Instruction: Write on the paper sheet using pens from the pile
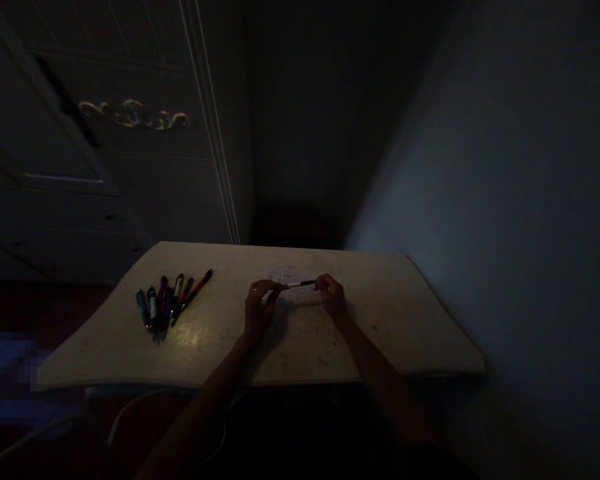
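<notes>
Pen, slim, white and black.

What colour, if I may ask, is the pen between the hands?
The pen looks white and black, in the head view.

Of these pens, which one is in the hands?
The white-and-black pen, held between left hand and right hand; the other pens lie grouped on the table, farther left.

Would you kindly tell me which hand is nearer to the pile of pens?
Left. The left hand is right of the pile of pens, apart from it; the right hand, at the far end of the held pen, is farther right.
</notes>
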`<state>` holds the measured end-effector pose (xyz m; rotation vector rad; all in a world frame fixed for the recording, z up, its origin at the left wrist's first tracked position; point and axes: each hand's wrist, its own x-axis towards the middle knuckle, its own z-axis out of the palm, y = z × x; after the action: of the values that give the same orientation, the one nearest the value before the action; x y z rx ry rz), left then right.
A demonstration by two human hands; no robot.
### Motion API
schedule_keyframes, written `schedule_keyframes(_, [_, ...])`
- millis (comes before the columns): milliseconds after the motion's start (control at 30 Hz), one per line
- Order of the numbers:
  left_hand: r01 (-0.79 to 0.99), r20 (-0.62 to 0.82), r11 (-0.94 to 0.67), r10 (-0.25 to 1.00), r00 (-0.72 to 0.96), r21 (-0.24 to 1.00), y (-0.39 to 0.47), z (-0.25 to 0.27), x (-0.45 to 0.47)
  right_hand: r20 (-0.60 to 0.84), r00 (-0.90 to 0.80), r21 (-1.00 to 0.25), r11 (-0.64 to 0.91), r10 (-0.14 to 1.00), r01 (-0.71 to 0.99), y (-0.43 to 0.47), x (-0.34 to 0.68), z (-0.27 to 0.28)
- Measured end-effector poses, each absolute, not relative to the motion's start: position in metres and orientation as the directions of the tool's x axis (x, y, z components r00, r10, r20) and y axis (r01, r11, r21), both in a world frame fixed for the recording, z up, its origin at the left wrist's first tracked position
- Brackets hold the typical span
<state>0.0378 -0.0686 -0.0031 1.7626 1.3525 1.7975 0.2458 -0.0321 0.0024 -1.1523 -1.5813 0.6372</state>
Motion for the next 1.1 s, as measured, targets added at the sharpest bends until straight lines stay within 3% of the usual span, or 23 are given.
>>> schedule_keyframes(133, [0.231, 0.448, -0.394, 0.851, -0.274, 0.89, -0.069, -0.001, 0.039, 0.387, -0.001, -0.864, 0.362, 0.922, 0.35, -0.034, 0.245, 0.002])
schedule_keyframes(267, [-0.192, 0.141, -0.204, 0.945, -0.296, 0.96, -0.064, -0.001, 0.037, 0.394, -0.045, -0.851, 0.382, 0.918, 0.361, -0.037, 0.242, 0.004])
schedule_keyframes(467, [-0.675, -0.145, -0.044, 0.964, -0.222, 0.736, -0.055, -0.002, 0.026, 0.414, -0.202, -0.84, 0.458, 0.888, 0.292, -0.043, 0.235, 0.001])
schedule_keyframes(633, [-0.879, -0.31, 0.004, 0.937, -0.164, 0.477, -0.055, 0.006, 0.018, 0.375, -0.19, -0.875, 0.414, 0.908, 0.251, -0.041, 0.238, -0.003])
schedule_keyframes(800, [-0.97, -0.34, 0.017, 0.938, -0.068, 0.241, -0.061, 0.02, 0.015, 0.385, -0.227, -0.839, 0.442, 0.894, 0.317, -0.04, 0.239, -0.002])
schedule_keyframes(967, [-0.975, -0.219, 0.013, 0.975, -0.037, 0.222, -0.064, 0.022, 0.01, 0.371, -0.27, -0.813, 0.451, 0.889, 0.369, -0.044, 0.237, 0.004])
schedule_keyframes(1100, [-0.973, -0.204, 0.034, 0.979, -0.014, 0.229, -0.065, 0.019, 0.005, 0.381, -0.278, -0.803, 0.465, 0.882, 0.374, -0.046, 0.238, 0.008])
